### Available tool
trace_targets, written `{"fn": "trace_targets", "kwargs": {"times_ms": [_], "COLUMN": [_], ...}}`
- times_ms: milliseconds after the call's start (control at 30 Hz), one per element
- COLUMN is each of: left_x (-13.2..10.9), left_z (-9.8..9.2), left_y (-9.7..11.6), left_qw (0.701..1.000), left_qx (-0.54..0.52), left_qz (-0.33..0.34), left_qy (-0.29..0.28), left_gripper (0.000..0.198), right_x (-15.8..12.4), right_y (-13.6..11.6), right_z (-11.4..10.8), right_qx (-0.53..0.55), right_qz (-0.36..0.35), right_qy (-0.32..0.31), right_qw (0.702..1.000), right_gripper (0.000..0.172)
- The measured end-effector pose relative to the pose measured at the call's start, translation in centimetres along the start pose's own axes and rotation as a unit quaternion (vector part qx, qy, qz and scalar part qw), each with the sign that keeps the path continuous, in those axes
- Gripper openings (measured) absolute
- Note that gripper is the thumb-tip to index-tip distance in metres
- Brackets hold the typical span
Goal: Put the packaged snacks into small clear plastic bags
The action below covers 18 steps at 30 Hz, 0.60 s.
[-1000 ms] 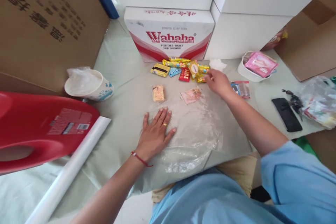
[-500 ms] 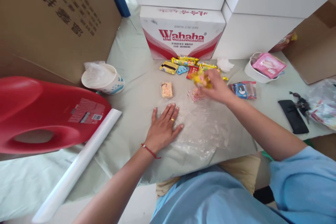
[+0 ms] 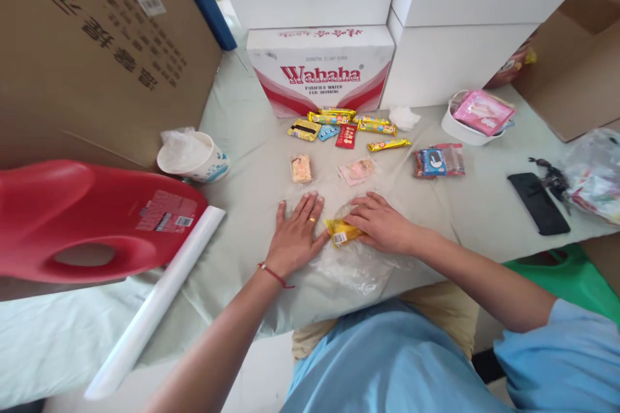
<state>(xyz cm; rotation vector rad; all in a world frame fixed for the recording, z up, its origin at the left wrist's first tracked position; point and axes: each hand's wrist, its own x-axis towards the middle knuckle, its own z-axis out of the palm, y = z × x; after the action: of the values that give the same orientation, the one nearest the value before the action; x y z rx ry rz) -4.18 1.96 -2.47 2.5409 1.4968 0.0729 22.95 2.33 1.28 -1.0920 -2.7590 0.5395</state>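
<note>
My left hand (image 3: 296, 235) lies flat with its fingers spread, on the cloth at the edge of a clear plastic bag (image 3: 361, 271). Over the bag, my right hand (image 3: 385, 222) has its fingers closed on a yellow snack packet (image 3: 341, 233); the packet's right end is hidden under them. Its left end, showing a barcode, is close to my left thumb. Beyond my hands lie an orange-toned wrapped snack (image 3: 301, 169) and a pink wrapped snack (image 3: 358, 171).
Several yellow snack sticks (image 3: 329, 119) and a red packet (image 3: 345, 136) lie before the Wahaha carton (image 3: 322, 74). A paper cup (image 3: 194, 158), red jug (image 3: 121, 213) and white roll (image 3: 159, 300) stand left. Rightward are a blue-labelled packet (image 3: 431, 162), white tub (image 3: 467, 127) and black phone (image 3: 538, 203).
My right hand has come down toward me with the yellow snack packet, from above the pink snack onto the plastic bag. My left hand has stayed flat in place.
</note>
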Motion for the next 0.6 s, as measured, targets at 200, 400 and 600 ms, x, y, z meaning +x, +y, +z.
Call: {"fn": "trace_targets", "kwargs": {"times_ms": [200, 400, 600], "left_x": [-0.8, -5.2, -7.8], "left_z": [0.2, -0.5, 0.1], "left_y": [-0.6, 0.6, 0.7], "left_qw": [0.997, 0.97, 0.973], "left_qx": [-0.009, -0.106, -0.177], "left_qz": [-0.013, 0.133, 0.147], "left_qy": [0.078, 0.171, 0.019], "left_gripper": [0.071, 0.074, 0.085], "right_x": [1.0, -3.8, -11.4], "right_y": [0.7, 1.3, 1.3], "right_z": [0.4, -0.5, 1.5], "right_qx": [0.01, 0.095, 0.137], "right_qz": [0.006, -0.022, 0.004], "right_qy": [0.013, 0.118, 0.059], "right_qw": [1.0, 0.988, 0.989], "right_gripper": [0.052, 0.058, 0.066]}}
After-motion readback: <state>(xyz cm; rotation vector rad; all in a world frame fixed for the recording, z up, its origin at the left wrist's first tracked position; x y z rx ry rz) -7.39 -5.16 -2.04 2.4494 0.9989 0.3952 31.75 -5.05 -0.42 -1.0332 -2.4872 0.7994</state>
